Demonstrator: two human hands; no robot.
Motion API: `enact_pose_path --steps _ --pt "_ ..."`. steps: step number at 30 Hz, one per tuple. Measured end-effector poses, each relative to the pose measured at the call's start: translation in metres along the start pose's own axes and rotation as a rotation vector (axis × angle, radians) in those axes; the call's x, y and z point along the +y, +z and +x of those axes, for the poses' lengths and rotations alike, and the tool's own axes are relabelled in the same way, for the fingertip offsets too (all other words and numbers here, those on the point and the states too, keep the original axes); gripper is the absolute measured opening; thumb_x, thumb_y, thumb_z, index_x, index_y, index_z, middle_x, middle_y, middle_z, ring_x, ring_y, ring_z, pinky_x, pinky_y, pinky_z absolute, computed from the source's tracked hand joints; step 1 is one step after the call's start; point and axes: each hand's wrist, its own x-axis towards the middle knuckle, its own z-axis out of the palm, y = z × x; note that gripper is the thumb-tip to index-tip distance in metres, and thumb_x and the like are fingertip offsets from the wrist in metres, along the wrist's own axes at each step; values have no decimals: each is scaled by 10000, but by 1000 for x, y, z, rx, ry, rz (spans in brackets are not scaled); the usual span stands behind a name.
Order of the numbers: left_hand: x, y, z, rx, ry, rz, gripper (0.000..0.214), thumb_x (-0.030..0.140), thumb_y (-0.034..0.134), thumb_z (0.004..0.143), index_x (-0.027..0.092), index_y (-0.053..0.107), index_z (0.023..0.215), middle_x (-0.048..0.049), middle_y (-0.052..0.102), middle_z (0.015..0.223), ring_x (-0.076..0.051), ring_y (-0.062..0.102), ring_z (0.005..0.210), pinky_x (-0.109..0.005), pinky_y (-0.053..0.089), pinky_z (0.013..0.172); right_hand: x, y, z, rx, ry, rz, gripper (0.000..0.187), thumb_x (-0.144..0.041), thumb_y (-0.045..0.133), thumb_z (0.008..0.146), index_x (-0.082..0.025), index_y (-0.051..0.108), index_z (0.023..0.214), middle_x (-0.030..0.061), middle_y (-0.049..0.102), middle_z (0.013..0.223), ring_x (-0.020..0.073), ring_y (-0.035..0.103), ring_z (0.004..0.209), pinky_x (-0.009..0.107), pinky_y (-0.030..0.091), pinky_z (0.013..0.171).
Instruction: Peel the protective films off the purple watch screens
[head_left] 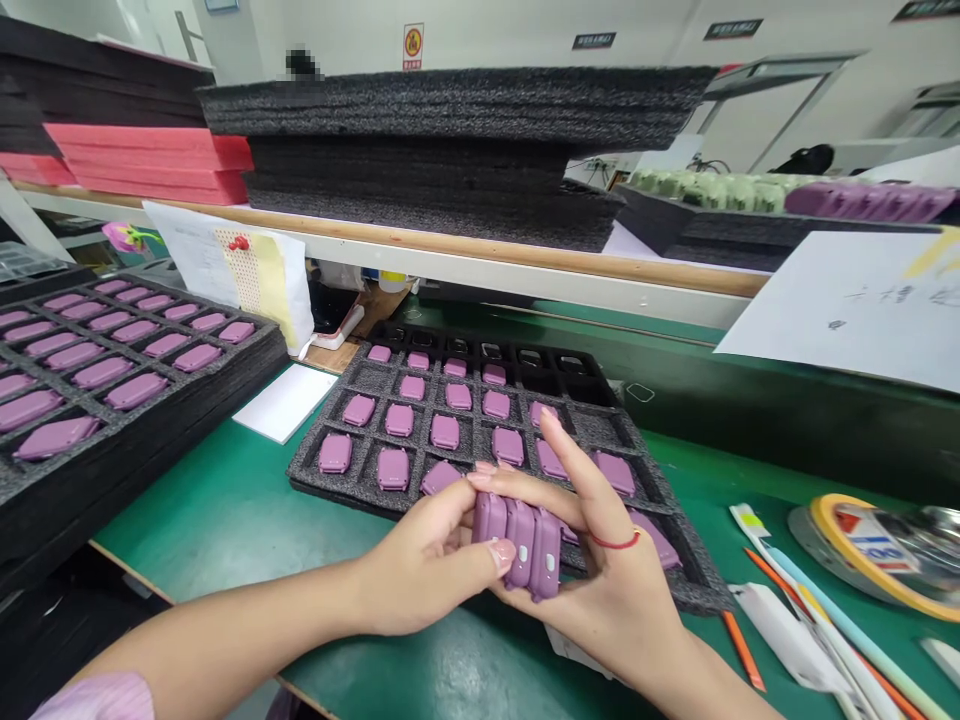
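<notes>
Both my hands hold a small stack of purple plastic cases (521,540) just above the near edge of a black foam tray (360,480). My left hand (427,560) pinches the stack from the left, thumb on its front. My right hand (607,560) cradles it from the right with the index finger stretched up; a red thread is tied round one finger. The tray's pockets hold several more purple cases (397,420), while its back row is mostly empty.
A stack of foam trays filled with purple cases (112,360) stands at the left. Black and red foam sheets (450,130) are piled on the shelf above. A tape roll (885,550), pens (810,610) and papers lie at the right on the green mat.
</notes>
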Motion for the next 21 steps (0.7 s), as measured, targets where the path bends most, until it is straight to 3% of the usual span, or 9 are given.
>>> enact_pose_path --steps 4,9,12,16,21 --pt "-1 2 0 50 -3 52 572 449 745 811 150 515 1241 -169 684 1169 -355 699 1093 -566 529 990 0 0 0 -16 -52 -24 967 -211 773 852 -383 199 1611 57 417 1611 238 699 1189 370 546 1097" --pt "0 4 0 63 -24 23 461 344 706 834 129 537 1205 -151 694 1094 -322 712 1041 -562 526 992 2 1 1 -24 -82 -66 976 -235 762 872 -305 153 1631 30 741 1263 220 691 1208 379 515 1134" --pt "0 2 2 70 7 17 531 295 797 765 156 566 1223 -113 689 1119 -280 692 1060 -480 539 981 3 1 1 -46 -111 -80 972 -283 747 893 -287 121 1637 39 744 1259 228 681 1225 390 519 1132" --pt "2 0 3 79 106 139 373 227 837 730 187 700 1074 -33 672 1043 -173 650 960 -303 536 883 5 1 -2 -68 -173 -129 893 -291 675 950 -263 110 1640 71 721 1304 239 664 1250 405 547 1099" --pt "1 -1 2 46 102 129 293 184 849 699 170 714 959 -2 653 914 -142 617 860 -260 513 814 8 0 -4 -65 -252 -203 835 -264 626 980 -211 118 1640 126 682 1359 252 662 1251 409 573 1059"
